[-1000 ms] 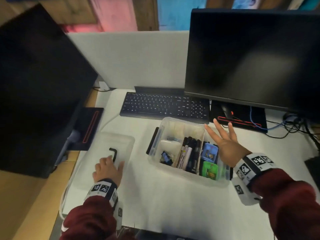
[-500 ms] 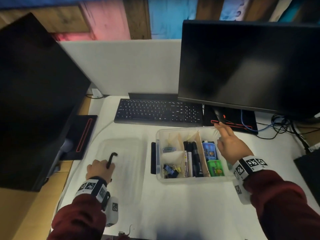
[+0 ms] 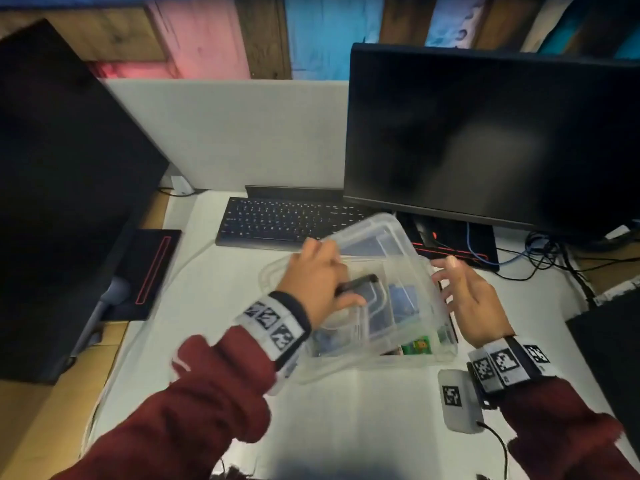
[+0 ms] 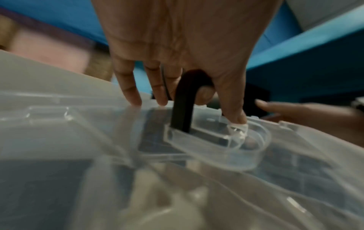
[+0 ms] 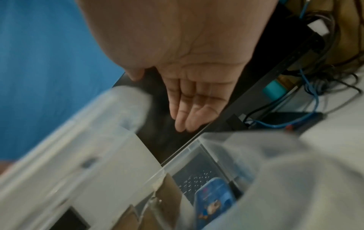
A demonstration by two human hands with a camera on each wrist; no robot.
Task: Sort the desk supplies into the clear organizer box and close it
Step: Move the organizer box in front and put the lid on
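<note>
Lid [image 3: 374, 258] tilted over the box [image 3: 440, 351] — keyboard [image 3: 287, 220] behind.

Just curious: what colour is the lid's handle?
Black; the handle shows best in the left wrist view.

Left hand [image 3: 317, 275] grips the black handle [image 3: 356, 282] of the tilted clear lid [image 3: 377, 244] above the organizer box [image 3: 440, 355]; right hand [image 3: 474, 299] open alongside.

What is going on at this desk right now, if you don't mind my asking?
A person is closing a clear organizer box that is already filled with desk supplies. Their left hand grips the black handle of the clear lid and holds the lid tilted over the box, not yet seated. Their right hand is open beside the box's right edge, holding nothing. A keyboard and monitor sit behind.
</note>
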